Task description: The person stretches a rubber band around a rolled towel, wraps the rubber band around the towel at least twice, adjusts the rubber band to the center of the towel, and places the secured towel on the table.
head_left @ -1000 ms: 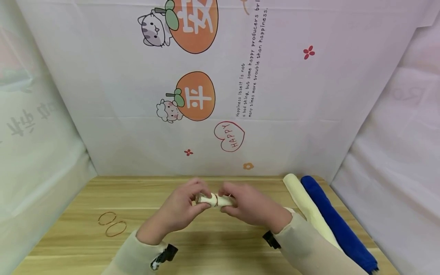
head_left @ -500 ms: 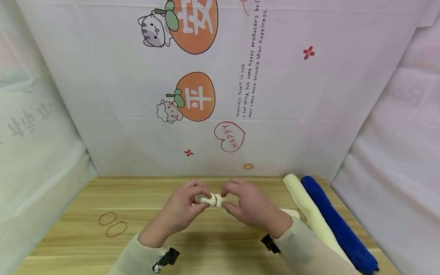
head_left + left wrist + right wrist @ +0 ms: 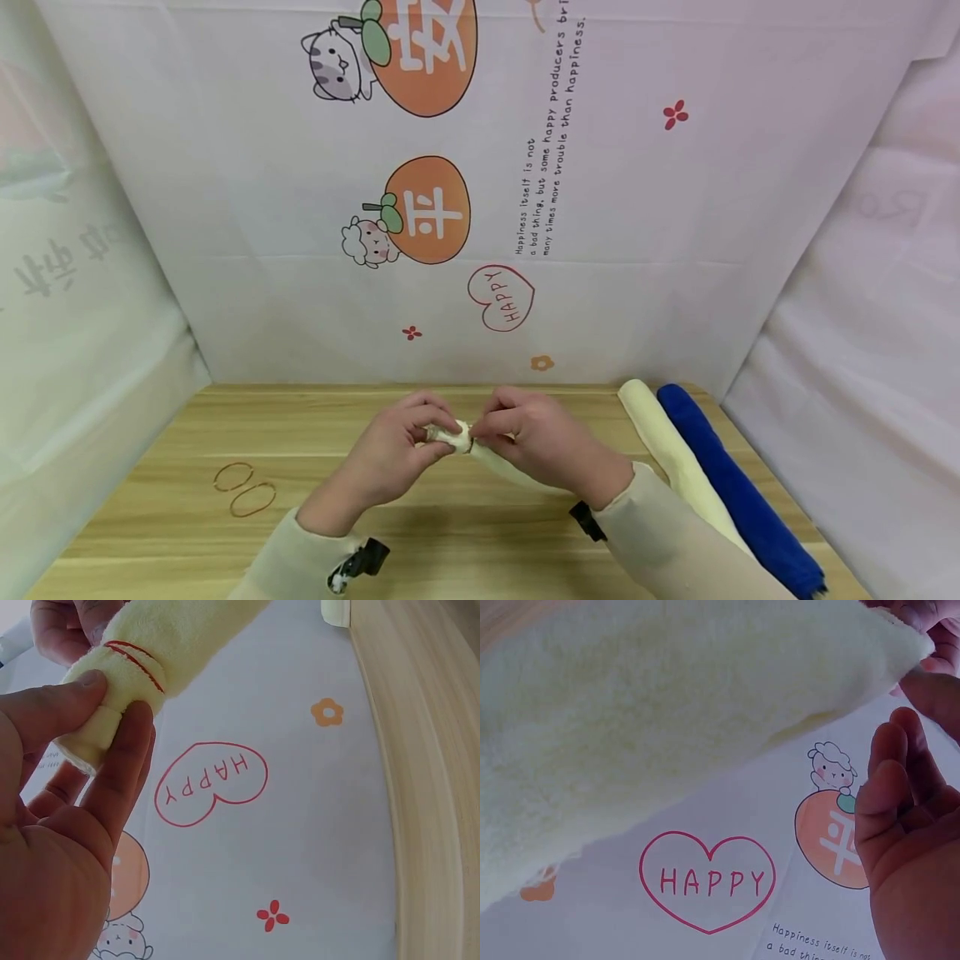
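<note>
A rolled pale yellow towel (image 3: 180,637) has a red rubber band (image 3: 139,660) looped around it near one end. My left hand (image 3: 401,450) grips that short end between thumb and fingers, just beside the band. On the other side, the fingertips of my right hand (image 3: 540,437) are drawn together in a pinch at the band. The long part of the towel (image 3: 667,697) fills the right wrist view and, in the head view, slopes away beneath the right hand. Part of the band is hidden by the right fingers.
Two thin reddish loops, a rear loop (image 3: 234,477) and a front loop (image 3: 253,499), lie at the left of the wooden table (image 3: 180,550). At the right lie a rolled cream towel (image 3: 675,467) and a rolled blue towel (image 3: 738,492). A printed white cloth (image 3: 615,275) stands behind.
My right hand first held the roll beside the band, then loosened its fingers, and now pinches at the band. More of the long part shows below it. The left hand has stayed put.
</note>
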Available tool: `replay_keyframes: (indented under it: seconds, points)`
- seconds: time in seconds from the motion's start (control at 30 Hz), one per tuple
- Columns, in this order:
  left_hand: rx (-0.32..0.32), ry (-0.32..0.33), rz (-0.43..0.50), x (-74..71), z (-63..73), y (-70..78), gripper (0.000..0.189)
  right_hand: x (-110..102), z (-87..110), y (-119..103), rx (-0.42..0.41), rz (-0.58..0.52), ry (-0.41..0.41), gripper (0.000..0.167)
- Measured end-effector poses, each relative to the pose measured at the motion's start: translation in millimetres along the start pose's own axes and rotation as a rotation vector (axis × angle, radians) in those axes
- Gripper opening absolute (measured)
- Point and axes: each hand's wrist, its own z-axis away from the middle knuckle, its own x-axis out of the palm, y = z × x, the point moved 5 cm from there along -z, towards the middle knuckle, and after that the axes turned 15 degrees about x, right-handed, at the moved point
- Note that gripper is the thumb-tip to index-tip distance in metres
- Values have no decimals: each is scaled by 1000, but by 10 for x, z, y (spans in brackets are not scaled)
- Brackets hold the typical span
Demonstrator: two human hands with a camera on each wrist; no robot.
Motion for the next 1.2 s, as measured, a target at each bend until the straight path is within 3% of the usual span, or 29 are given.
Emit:
replay_keyframes:
  seconds: [0.23, 0.47, 0.57, 0.83, 1.07, 1.2]
  points:
    - [-57, 14, 204, 6, 23, -51, 17, 19, 7, 23, -33, -3, -69, 15]
    - [-39, 28, 335, 35, 13, -52, 11, 14, -7, 12, -150, -57, -19, 21]
    - [-13, 21, 363, 51, 6, -37, 10, 33, -4, 17, -170, -107, -45, 25]
    - [-22, 14, 402, 40, 51, -61, 10, 117, -12, 74, -107, -212, -225, 23]
    - [-52, 50, 390, -75, 58, -70, 10, 102, 23, 152, -38, -252, -267, 23]
    - [-32, 62, 396, -93, 39, -66, 13, 112, 75, 177, -19, -248, -260, 22]
